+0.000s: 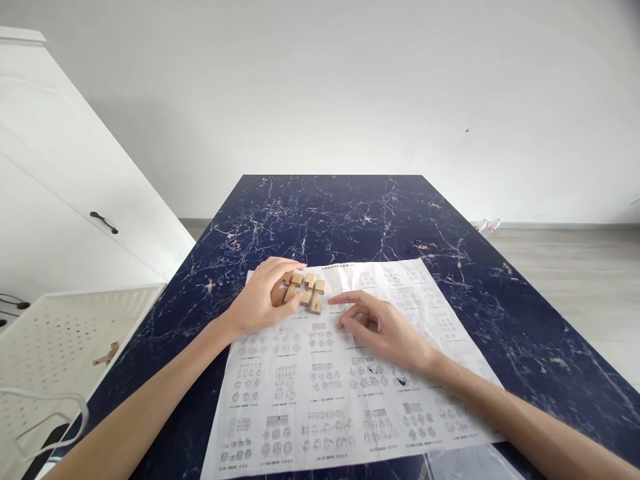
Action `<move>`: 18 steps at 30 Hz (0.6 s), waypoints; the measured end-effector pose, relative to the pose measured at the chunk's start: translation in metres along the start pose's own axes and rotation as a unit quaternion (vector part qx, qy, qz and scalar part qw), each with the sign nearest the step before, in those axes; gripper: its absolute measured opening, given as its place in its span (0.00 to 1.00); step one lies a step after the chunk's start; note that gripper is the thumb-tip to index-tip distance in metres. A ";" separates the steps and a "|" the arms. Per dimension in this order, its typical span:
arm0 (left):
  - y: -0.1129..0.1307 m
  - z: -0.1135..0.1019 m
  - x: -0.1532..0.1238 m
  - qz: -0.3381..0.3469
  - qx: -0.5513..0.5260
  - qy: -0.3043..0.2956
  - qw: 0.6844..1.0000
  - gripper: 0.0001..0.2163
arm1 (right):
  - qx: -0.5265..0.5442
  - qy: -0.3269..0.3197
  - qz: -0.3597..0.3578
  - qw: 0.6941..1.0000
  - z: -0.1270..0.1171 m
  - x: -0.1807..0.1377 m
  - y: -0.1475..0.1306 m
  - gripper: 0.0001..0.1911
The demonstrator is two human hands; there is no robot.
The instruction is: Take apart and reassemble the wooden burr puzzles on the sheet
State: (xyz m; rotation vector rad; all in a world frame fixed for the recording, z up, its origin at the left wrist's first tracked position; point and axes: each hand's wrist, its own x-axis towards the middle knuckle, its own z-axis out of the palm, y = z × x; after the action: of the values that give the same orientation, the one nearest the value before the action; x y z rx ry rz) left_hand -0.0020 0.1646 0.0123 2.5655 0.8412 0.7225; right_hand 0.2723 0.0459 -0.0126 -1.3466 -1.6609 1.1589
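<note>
A small wooden block puzzle (307, 290) of interlocked light-brown pieces rests on a large white instruction sheet (345, 380) printed with many small diagrams. My left hand (263, 298) is curled around the puzzle's left side, with fingers on top and thumb below. My right hand (380, 325) lies on the sheet just right of the puzzle; its index finger stretches toward the blocks, the other fingers are loosely bent, and it holds nothing.
The sheet lies on a dark blue marble-patterned table (350, 213). A white perforated tray (65, 333) holding a loose wooden piece (106, 355) stands at the left. A white cabinet with a black handle (104, 222) is behind it; grey floor is on the right.
</note>
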 end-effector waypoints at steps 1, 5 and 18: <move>0.004 0.002 0.000 0.012 0.005 0.015 1.000 0.17 | -0.002 -0.001 -0.001 1.000 0.000 0.000 0.000 0.18; 0.026 0.015 -0.004 0.121 -0.012 0.021 0.992 0.09 | -0.008 0.004 -0.022 1.000 0.001 0.000 -0.001 0.15; 0.042 0.039 -0.016 0.193 -0.053 -0.087 0.976 0.08 | -0.139 -0.059 -0.204 0.967 0.008 -0.006 -0.001 0.14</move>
State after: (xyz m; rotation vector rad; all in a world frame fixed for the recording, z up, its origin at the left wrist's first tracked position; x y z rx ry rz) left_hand 0.0274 0.1162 -0.0062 2.6736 0.2417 0.6128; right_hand 0.2663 0.0380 -0.0138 -1.0366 -2.1265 0.7975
